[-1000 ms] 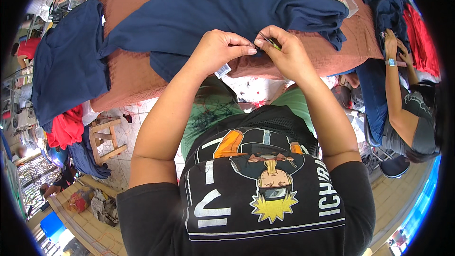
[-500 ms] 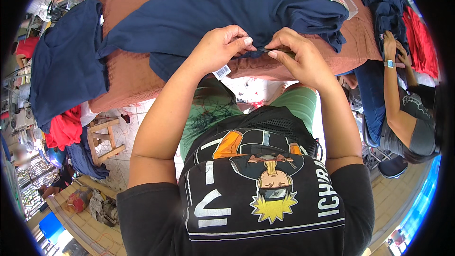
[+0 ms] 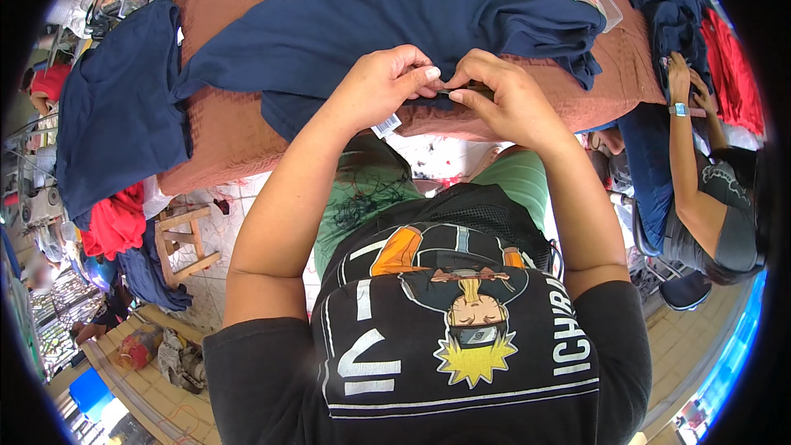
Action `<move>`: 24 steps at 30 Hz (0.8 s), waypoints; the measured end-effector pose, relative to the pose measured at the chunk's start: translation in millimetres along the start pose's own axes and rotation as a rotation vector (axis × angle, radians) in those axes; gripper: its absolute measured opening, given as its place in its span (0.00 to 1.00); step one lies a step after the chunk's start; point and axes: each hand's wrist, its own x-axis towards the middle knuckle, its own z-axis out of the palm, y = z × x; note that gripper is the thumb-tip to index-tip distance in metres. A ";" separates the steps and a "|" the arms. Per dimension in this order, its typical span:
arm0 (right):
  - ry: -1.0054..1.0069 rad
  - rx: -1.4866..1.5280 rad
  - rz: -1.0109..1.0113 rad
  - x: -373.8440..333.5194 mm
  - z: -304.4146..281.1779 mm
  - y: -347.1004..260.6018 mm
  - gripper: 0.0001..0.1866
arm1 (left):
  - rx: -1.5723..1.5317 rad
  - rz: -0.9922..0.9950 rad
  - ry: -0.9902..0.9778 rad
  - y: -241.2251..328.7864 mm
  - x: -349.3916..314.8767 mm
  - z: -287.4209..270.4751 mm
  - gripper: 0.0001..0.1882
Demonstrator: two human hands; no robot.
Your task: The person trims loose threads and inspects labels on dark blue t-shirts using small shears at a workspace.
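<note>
A large navy blue garment (image 3: 387, 8) lies spread over the table in front of me. At its near edge my left hand (image 3: 387, 82) is closed, thumb and forefinger pinching the cloth. A white barcode tag (image 3: 386, 124) hangs just below that hand. My right hand (image 3: 507, 99) is closed beside it, the two sets of fingertips nearly touching. Between its thumb and fingers shows a slim dark tool (image 3: 479, 90), mostly hidden by the fingers, its kind unclear.
A brown textured cover (image 3: 222, 128) lies over the table. Another navy garment (image 3: 124, 103) hangs off its left end, above red cloth (image 3: 114, 222) and a wooden stool (image 3: 185, 239). A co-worker's arm (image 3: 680, 140) is at the right, handling dark cloth.
My right hand has shifted slightly left, bringing its fingertips and the dark tool closer to my left fingers. The left hand stays almost in place.
</note>
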 end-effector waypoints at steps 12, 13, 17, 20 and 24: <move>0.001 -0.262 -0.073 -8.2 -79.6 -5.9 0.12 | 0.655 0.165 0.043 93.6 -65.2 -12.8 0.15; -0.026 -0.366 -0.112 -7.2 -88.5 -8.7 0.12 | 0.672 0.209 0.129 77.4 -56.1 1.3 0.17; 0.034 -0.371 0.184 -5.2 -153.2 5.8 0.12 | 0.911 0.162 0.387 28.2 -20.4 49.2 0.21; 0.127 -0.128 0.287 -16.0 -162.1 0.5 0.14 | 0.787 0.155 0.474 25.8 -9.2 48.2 0.15; 0.304 -0.185 -0.318 14.8 -61.4 3.6 0.15 | 0.619 0.265 0.598 60.0 -21.1 34.1 0.08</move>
